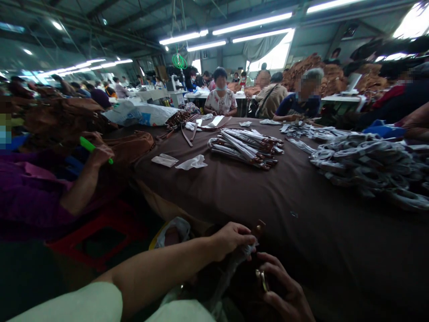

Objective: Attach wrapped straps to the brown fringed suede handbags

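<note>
Near the table's front edge, my left hand (231, 240) pinches a strap wrapped in thin whitish plastic (231, 268). The strap's bare brown end (259, 228) sticks out past my fingertips, with a small metal stud on it. Below the plastic it hangs down toward my lap. To the right and slightly lower, my right hand (279, 286) is curled with its fingers round a gold-coloured metal ring or buckle (263, 280). A small gap separates the two hands.
The brown-covered table (234, 197) bears a bundle of wrapped straps (248, 145), loose wrappers (192, 162) and a large heap of wrapped straps (375, 163) at right. A co-worker's hand at left holds a green tool (87, 144). People sit across the table.
</note>
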Tool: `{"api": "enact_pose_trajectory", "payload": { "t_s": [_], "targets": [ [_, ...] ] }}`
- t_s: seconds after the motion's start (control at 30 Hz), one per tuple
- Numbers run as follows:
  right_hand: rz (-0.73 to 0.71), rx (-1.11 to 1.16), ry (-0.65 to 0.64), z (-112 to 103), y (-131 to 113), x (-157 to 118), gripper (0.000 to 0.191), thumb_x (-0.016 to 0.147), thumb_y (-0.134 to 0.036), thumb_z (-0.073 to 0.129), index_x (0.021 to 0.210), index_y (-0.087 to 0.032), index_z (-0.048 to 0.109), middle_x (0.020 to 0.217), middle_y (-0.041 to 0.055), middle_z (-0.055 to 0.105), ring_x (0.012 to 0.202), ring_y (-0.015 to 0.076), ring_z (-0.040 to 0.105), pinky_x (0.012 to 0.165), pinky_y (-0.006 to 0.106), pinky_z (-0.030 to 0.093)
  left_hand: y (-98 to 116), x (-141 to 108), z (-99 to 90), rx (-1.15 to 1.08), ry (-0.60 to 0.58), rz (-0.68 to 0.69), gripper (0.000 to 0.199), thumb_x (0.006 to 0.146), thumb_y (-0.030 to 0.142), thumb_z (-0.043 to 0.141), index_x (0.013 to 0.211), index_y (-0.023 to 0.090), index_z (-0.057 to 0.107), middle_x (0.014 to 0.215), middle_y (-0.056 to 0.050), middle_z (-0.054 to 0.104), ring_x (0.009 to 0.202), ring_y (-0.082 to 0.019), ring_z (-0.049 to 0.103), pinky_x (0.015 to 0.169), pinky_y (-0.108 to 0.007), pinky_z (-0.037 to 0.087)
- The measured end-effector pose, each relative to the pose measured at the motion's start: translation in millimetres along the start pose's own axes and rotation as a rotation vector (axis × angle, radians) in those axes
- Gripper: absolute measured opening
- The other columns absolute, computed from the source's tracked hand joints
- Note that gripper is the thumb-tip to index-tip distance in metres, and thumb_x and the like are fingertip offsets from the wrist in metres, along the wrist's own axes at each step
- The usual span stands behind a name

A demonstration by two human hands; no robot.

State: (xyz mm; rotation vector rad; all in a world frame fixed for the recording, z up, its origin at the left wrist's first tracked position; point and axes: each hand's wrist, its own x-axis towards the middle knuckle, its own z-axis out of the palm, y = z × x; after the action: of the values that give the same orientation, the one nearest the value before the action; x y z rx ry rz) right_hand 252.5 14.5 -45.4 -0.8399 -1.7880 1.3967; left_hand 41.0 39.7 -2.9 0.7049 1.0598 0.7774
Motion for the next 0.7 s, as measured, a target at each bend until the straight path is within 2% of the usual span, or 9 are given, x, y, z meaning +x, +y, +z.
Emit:
{"api": "enact_pose_trajectory", "payload": {
  "t_s": [0.13,0.2,0.27,0.37,0.47,0.53,0.6,0.7],
  "targets": [
    [0.044,0.053,0.014,-3,1,-1,0.036,0.076,-0.049,0.069,0.104,-0.027,0.070,0.136,0.0125,0.054,0.128,0.0357,0.045,0.101,0.046,0.042,3,1,-13.8,-0.029,-0.246,-0.366,0.039,0.056,0.041,0.083,0.076,0.012,0.066,0.058,0.000,0.060,0.044,-0.008,0.047,0.044,-0.020,0.033],
    [0.049,0.080,-0.015,-1,2,-2,0.038,0.075,-0.051,0.068,0.104,-0.027,0.070,0.133,0.0130,0.056,0.129,0.0365,0.044,0.102,0.049,0.040,-1,4,-15.0,-0.078,-0.380,-0.479,0.036,0.055,0.036,0.084,0.074,0.012,0.065,0.057,0.000,0.058,0.044,-0.008,0.046,0.044,-0.020,0.033],
    [0.045,0.095,-0.026,1,3,-2,0.037,0.076,-0.051,0.067,0.104,-0.027,0.070,0.131,0.0124,0.058,0.127,0.0359,0.046,0.100,0.048,0.042,-5,8,-13.6,-0.107,-0.484,-0.532,0.033,0.057,0.033,0.084,0.074,0.012,0.064,0.057,0.000,0.057,0.043,-0.008,0.045,0.044,-0.020,0.033],
    [0.041,0.068,0.015,1,3,-4,0.032,0.076,-0.045,0.069,0.103,-0.027,0.071,0.125,0.0106,0.061,0.121,0.0342,0.051,0.096,0.043,0.047,-8,14,-10.4,-0.059,-0.513,-0.524,0.032,0.066,0.041,0.078,0.077,0.014,0.064,0.059,-0.001,0.058,0.045,-0.010,0.047,0.045,-0.022,0.036],
    [0.045,0.042,0.093,-4,7,-4,0.031,0.074,-0.041,0.071,0.100,-0.026,0.072,0.119,0.0101,0.064,0.117,0.0346,0.055,0.093,0.042,0.049,-7,16,-12.6,0.062,-0.496,-0.441,0.049,0.078,0.064,0.057,0.082,0.016,0.065,0.064,-0.003,0.061,0.052,-0.015,0.055,0.052,-0.026,0.043],
    [0.091,0.046,0.165,-9,13,-5,0.031,0.070,-0.040,0.073,0.097,-0.024,0.073,0.115,0.0097,0.066,0.113,0.0345,0.058,0.089,0.040,0.052,-5,13,-20.5,0.170,-0.479,-0.399,0.059,0.081,0.072,0.042,0.086,0.017,0.063,0.070,-0.004,0.062,0.059,-0.017,0.059,0.059,-0.031,0.047],
    [0.186,0.096,0.261,-15,21,-9,0.035,0.066,-0.037,0.076,0.098,-0.023,0.073,0.110,0.0091,0.069,0.104,0.0330,0.062,0.081,0.036,0.055,-5,3,-33.4,0.284,-0.504,-0.390,0.062,0.082,0.074,0.038,0.092,0.018,0.062,0.076,-0.004,0.064,0.066,-0.018,0.062,0.068,-0.035,0.049],
    [0.354,0.279,0.422,-22,30,-15,0.044,0.061,-0.035,0.080,0.102,-0.022,0.071,0.105,0.0088,0.071,0.088,0.0301,0.068,0.066,0.032,0.058,-2,-27,-54.7,0.460,-0.661,-0.339,0.066,0.075,0.077,0.046,0.097,0.017,0.062,0.084,-0.004,0.065,0.084,-0.022,0.064,0.083,-0.039,0.047]
  ]
}}
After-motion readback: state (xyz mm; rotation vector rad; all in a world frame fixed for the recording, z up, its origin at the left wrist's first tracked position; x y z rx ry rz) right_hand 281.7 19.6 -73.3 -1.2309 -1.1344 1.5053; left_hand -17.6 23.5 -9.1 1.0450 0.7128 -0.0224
